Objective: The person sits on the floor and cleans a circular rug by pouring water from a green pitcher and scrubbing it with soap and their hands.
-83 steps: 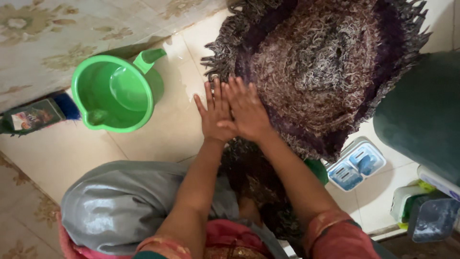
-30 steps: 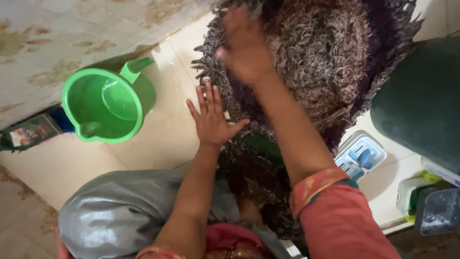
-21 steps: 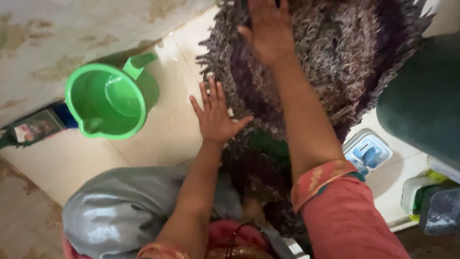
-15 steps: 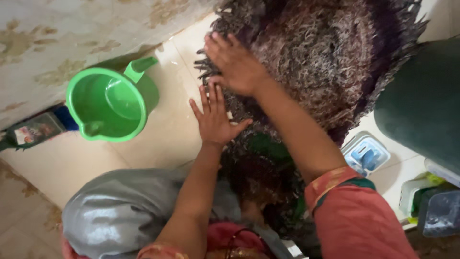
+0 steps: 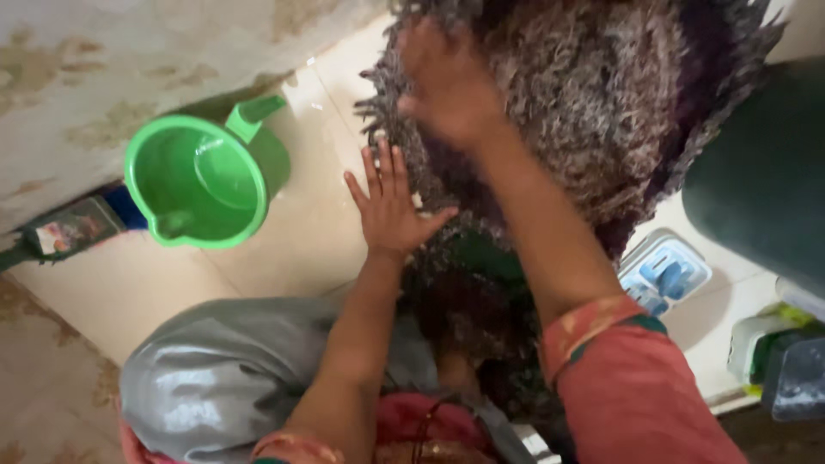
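Note:
A shaggy purple and grey rug (image 5: 601, 120) lies on the wet tiled floor (image 5: 292, 249). My left hand (image 5: 391, 206) rests flat, fingers spread, on the rug's near left edge where it meets the tile. My right hand (image 5: 447, 82) is blurred with motion and presses on the rug's pile farther up, fingers apart, holding nothing. Both forearms reach out from a red sleeve (image 5: 627, 378) and my lap.
A green plastic mug with a handle (image 5: 198, 185) stands on the tile at left, near the stained wall (image 5: 129, 60). A grey cloth (image 5: 215, 369) covers my knee. A dark green tub (image 5: 765, 172) and a blue-white soap case (image 5: 666, 271) are at right.
My right hand has swept back and forth over the rug, now farther up again. My left hand has stayed flat at the rug's edge.

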